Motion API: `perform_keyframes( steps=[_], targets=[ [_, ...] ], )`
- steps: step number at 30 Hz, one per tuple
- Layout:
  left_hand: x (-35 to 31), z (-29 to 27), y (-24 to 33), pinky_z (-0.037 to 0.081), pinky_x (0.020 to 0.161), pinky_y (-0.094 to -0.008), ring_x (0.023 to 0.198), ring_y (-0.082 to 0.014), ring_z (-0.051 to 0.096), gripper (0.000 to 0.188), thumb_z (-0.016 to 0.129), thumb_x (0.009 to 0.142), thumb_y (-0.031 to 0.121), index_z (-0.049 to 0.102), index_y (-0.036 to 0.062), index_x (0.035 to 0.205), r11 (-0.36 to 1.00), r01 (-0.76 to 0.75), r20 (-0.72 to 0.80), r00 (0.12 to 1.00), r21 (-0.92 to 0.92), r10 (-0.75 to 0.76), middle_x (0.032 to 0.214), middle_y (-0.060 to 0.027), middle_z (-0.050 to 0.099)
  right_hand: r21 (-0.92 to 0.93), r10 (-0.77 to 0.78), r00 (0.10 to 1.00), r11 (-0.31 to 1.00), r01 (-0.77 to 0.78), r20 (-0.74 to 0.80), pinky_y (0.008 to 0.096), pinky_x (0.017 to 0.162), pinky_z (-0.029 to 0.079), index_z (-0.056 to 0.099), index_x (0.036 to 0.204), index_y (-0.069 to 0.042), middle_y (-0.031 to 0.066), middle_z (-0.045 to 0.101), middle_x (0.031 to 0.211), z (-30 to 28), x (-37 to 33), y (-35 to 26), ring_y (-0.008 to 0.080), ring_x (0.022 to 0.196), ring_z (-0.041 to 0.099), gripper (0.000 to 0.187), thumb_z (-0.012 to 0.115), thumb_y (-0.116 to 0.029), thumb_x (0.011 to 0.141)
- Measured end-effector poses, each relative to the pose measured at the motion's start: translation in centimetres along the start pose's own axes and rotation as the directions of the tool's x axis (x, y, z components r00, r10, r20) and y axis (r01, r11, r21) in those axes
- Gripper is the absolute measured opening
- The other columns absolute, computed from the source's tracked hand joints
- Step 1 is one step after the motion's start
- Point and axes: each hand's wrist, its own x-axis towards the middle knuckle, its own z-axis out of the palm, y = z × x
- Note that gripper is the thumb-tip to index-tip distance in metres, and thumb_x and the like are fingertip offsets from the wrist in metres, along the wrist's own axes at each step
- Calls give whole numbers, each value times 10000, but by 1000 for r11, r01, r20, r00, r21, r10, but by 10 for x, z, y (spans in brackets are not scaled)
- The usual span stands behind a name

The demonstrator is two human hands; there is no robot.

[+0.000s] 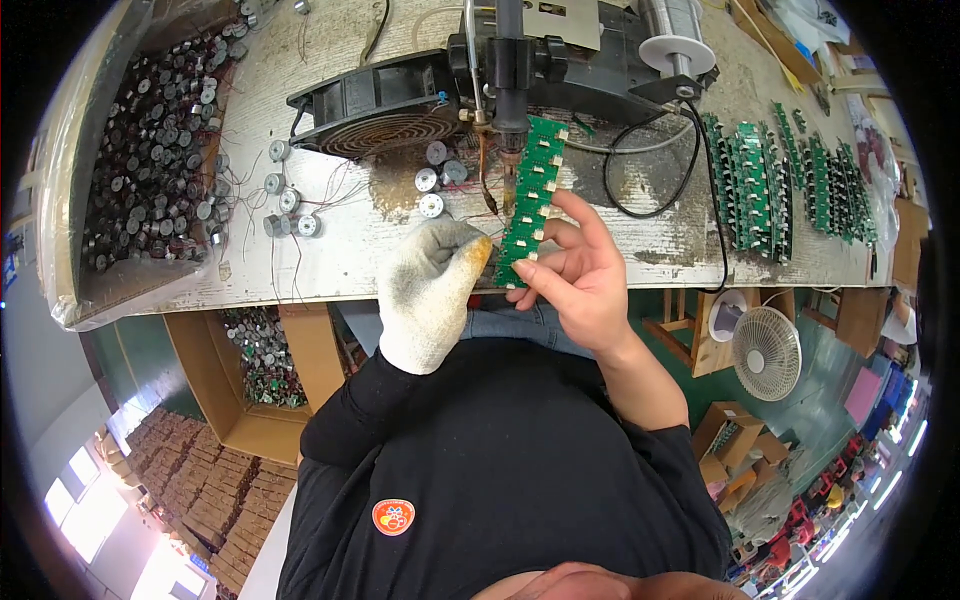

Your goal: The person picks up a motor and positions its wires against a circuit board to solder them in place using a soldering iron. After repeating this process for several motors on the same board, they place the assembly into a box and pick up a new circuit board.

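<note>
A long green circuit board strip (527,205) with small white connectors stands tilted in my right hand (580,265), its lower end pinched between bare thumb and fingers. Close beside that end is my left hand (430,290) in a white knit glove with a yellowed fingertip. Its thumb and fingers are pressed together; what they hold is hidden, though thin wires run nearby. Just beyond the glove sits a small round metal motor (432,205), with a few more around it. A thin soldering tip (488,195) points down left of the strip, below a black upright holder (508,90).
A black fan (375,105) stands behind the loose motors. At left, a plastic-lined box (60,250) holds many wired motors. A solder wire spool (678,52) stands back right, a black cable (692,165) loops below it, and stacked green boards (750,190) lie further right.
</note>
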Motion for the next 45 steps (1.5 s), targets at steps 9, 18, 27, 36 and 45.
perform_keyframes(
  steps=[9,18,27,36,45],
  targets=[
    [2,2,-2,483,649,-242,745,-104,598,153,602,883,59,589,-78,948,1000,-4,7,1000,-1,4,842,-93,641,-42,-3,1000,999,2,-14,277,545,558,277,1385,-23,156,554,1062,-2,-1,5,210,670,659,660,563,142,814],
    [-1,-9,-7,470,690,-242,774,-105,583,179,627,867,66,595,-45,1003,995,-99,18,995,29,98,889,-80,639,-29,6,1000,1000,-6,-22,268,528,546,280,1389,-39,162,557,1069,-1,-1,8,210,671,656,670,564,144,811],
    [22,-80,26,458,605,-236,603,-118,534,309,706,722,10,622,2,1019,487,-268,-99,790,831,605,946,-87,614,-44,-6,999,999,4,-35,240,529,534,310,1371,-24,128,538,1020,-7,6,4,157,667,631,629,583,109,821],
    [47,-96,23,492,700,-372,801,-312,624,182,645,777,92,627,38,950,269,-252,74,843,929,533,919,-134,616,-57,-13,1000,998,11,-21,232,514,522,301,1368,-7,140,541,1030,-4,8,3,154,666,629,610,567,105,831],
    [26,-82,23,477,640,-319,719,-270,615,119,645,804,71,647,23,913,410,-322,57,839,854,540,817,-125,618,-54,6,1000,999,-7,-21,240,532,522,297,1368,-12,141,547,1014,-8,6,2,153,657,622,608,570,96,836]
  ],
)
